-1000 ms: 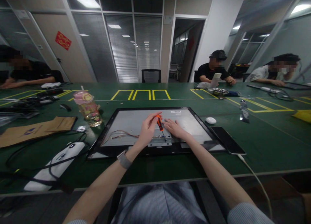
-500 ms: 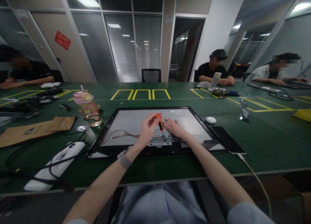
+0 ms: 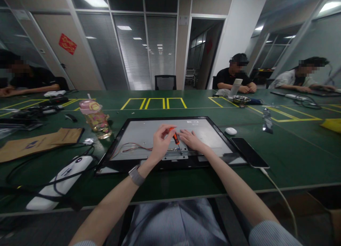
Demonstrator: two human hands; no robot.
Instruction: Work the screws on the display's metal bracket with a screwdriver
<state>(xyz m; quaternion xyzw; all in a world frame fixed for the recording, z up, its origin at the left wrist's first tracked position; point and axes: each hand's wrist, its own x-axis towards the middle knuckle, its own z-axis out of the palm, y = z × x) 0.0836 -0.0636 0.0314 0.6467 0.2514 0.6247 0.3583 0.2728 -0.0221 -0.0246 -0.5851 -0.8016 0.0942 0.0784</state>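
A flat display panel with a grey metal back and black frame lies on the green table in front of me. My left hand grips an orange and black screwdriver by its handle. The screwdriver leans, its tip down at a metal bracket along the panel's near edge. Flat on the metal back, just right of the screwdriver, rests my right hand with fingers stretched out. Thin coloured wires run over the panel to the left of my left hand.
Left of the panel are a pink-lidded bottle, a brown paper bag and a white power strip with black cables. On the right lie a phone on a white cable and a small white case. Several people sit across the table.
The top of the screwdriver's handle has tilted slightly, and the fingers of my left hand have shifted around it. My right hand stays in place.
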